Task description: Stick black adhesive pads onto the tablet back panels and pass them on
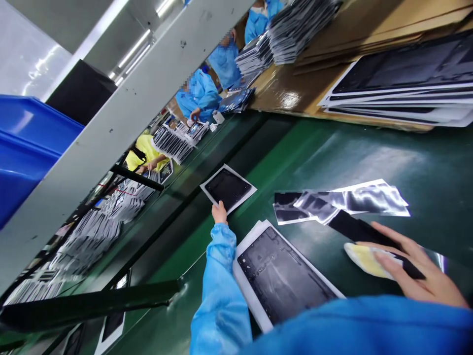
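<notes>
With thumb and fingers closed on its near edge, my left hand (219, 213) holds a dark tablet-like panel (228, 187) with a white border. My right hand (424, 276) is closed around a folded yellow-and-white cloth or pad (369, 260). A long black strip (364, 229) runs under its fingers; whether it is gripped too, I cannot tell. Just beyond lie overlapping shiny film strips (343, 201). Between my arms, a larger dark panel (284, 271) rests on white sheets, partly hidden by my right sleeve.
A green work surface (369, 153) spreads below. Stacked dark panels (410, 81) lie on brown cardboard (288, 91) at upper right. A grey beam (111, 128) crosses diagonally at left, near a blue bin (29, 143). Co-workers in blue (199, 93) and yellow (148, 150) sit farther along, beside stacked panels.
</notes>
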